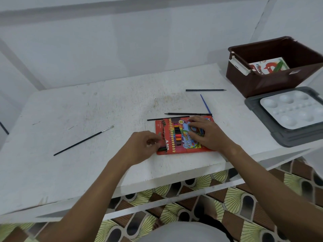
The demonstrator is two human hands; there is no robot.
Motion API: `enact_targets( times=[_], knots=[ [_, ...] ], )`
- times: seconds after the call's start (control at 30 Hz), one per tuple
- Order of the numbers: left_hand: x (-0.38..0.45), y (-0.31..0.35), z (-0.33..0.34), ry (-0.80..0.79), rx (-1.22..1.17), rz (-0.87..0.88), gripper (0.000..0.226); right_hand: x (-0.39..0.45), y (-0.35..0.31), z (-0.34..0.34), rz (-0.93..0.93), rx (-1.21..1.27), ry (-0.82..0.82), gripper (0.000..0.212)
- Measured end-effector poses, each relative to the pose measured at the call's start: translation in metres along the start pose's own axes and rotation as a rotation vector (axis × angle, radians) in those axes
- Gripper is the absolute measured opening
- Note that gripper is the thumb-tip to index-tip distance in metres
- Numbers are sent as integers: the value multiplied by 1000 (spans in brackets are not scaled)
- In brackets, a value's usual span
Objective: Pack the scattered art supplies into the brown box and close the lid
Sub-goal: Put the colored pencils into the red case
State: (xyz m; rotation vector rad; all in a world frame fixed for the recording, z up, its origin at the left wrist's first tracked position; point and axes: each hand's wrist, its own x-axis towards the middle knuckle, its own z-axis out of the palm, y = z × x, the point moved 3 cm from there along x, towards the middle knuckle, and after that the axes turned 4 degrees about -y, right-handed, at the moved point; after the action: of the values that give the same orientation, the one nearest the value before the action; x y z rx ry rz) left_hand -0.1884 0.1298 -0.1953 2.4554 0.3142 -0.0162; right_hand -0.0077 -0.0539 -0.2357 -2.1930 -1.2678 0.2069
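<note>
The left hand (145, 145) pinches a dark pencil end at the open left end of the flat red cardboard colour-pencil pack (176, 137), near the table's front edge. The right hand (208, 132) lies spread on the pack's cover. Best to keep the pack pinned flat and slide the pencil in straight, then fold the flap. Loose on the scuffed white painted table (104, 110) are a long black paintbrush (83, 140), a dark pencil (188, 113) and a thin blue brush (205, 104). Far right stands the open brown plastic box (262, 84).
</note>
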Motion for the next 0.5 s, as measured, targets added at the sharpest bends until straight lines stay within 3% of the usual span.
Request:
enact_targets(
  times=[0.1, 0.23, 0.5],
  knots=[
    [-8, -13, -5, -34, 51, -18, 34, 0, -2, -1, -12, 10, -4, 41],
    [-9, -16, -2, -95, 159, -10, 22, 0, -3, -1, -11, 16, -3, 41],
    [6, 11, 12, -66, 95, 91, 29, 0, -1, 0, -18, 4, 10, 39]
  ],
)
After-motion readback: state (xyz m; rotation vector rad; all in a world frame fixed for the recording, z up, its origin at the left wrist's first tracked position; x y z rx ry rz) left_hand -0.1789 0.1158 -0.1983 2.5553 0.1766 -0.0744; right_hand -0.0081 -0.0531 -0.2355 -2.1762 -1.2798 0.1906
